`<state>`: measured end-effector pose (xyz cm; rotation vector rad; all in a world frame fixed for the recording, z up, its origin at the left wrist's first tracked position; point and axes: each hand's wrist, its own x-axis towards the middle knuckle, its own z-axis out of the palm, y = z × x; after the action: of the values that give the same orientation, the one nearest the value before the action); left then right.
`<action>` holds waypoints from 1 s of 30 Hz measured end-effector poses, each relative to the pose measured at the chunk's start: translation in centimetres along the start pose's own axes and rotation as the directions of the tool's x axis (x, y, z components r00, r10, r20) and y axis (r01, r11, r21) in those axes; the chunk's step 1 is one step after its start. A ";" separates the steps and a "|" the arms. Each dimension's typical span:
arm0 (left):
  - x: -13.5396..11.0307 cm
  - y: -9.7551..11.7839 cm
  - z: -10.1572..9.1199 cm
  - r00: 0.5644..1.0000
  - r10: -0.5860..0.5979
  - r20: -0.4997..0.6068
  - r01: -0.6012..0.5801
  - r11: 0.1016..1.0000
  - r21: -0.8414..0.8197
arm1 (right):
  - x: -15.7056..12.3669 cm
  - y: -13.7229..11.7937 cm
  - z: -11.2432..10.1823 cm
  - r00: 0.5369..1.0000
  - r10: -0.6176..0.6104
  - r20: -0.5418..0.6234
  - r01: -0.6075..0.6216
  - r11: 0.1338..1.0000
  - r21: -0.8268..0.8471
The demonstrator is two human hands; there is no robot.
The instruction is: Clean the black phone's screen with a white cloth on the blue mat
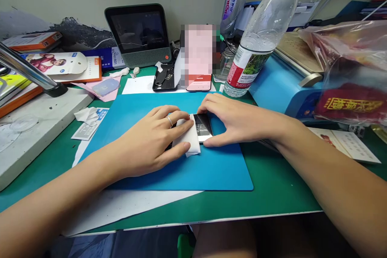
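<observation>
A dark, glossy phone [203, 125] lies flat on the blue mat [217, 167], its right end showing between my hands. My left hand [157, 139] presses a folded white tissue [192, 140] onto the phone, with the thumb along the near edge and the fingers on top. My right hand [234, 119] grips the phone's right end, fingertips at the far edge and thumb at the near edge. The phone's left part is hidden under the tissue and my left hand. A ring [169, 121] sits on a left finger.
Beyond the mat stand a smart display [140, 34], a pink-screened phone [198, 58] and a tilted water bottle [256, 44]. To the right are a blue machine [272, 82] and a plastic bag [353, 68]. A white lamp base [39, 129] stands left, near a torn packet [90, 121].
</observation>
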<state>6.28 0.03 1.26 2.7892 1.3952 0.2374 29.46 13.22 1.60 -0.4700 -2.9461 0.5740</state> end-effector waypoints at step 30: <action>0.4 0.7 0.7 1.000 -0.012 0.012 0.013 1.000 -0.011 | 0.1 0.0 0.0 1.000 -0.017 -0.011 0.018 1.000 0.021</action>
<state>7.18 -0.09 0.72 2.7678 1.4040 0.2262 29.41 13.26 1.59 -0.4433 -2.9281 0.5974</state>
